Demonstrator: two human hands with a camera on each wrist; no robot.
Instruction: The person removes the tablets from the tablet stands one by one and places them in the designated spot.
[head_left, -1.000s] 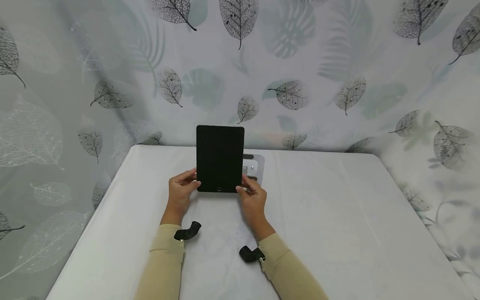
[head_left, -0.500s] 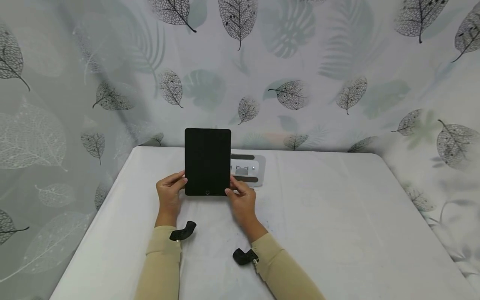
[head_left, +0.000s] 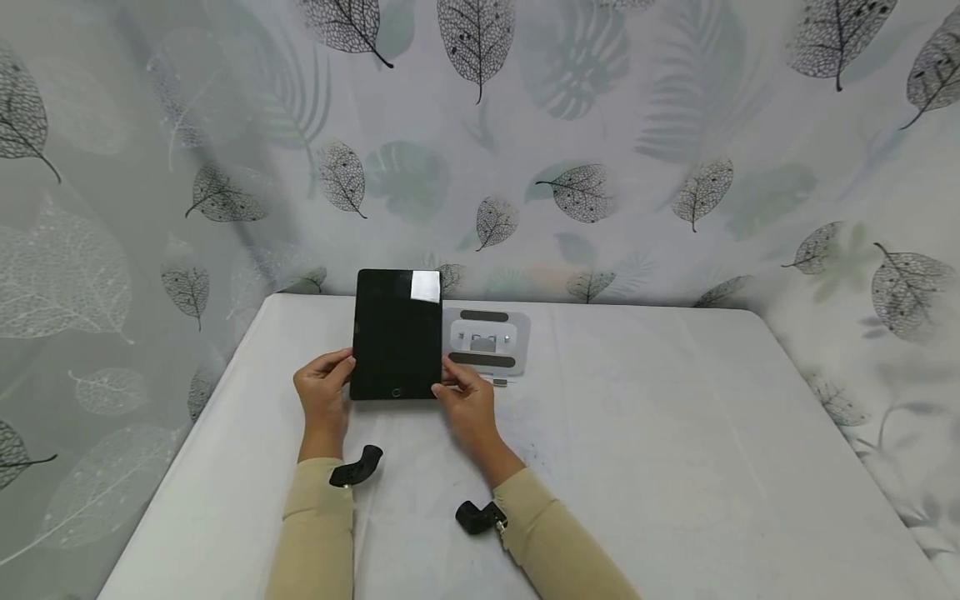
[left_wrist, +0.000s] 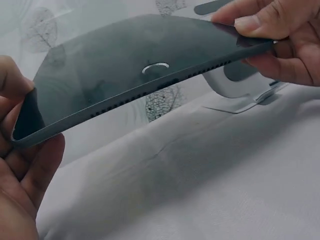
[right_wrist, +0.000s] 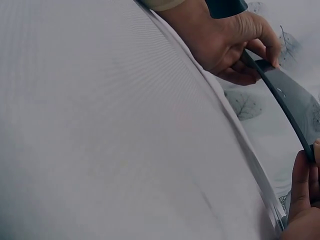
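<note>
I see the tablet (head_left: pixel 397 333) lifted clear of the table (head_left: pixel 675 467), just left of the grey stand (head_left: pixel 487 340) and not resting on it; I judge it either just taken off or yet to be seated. My left hand (head_left: pixel 322 390) pinches its lower left corner, thumb on the glass. My right hand (head_left: pixel 467 400) pinches the lower right corner, nearest the stand.
</note>
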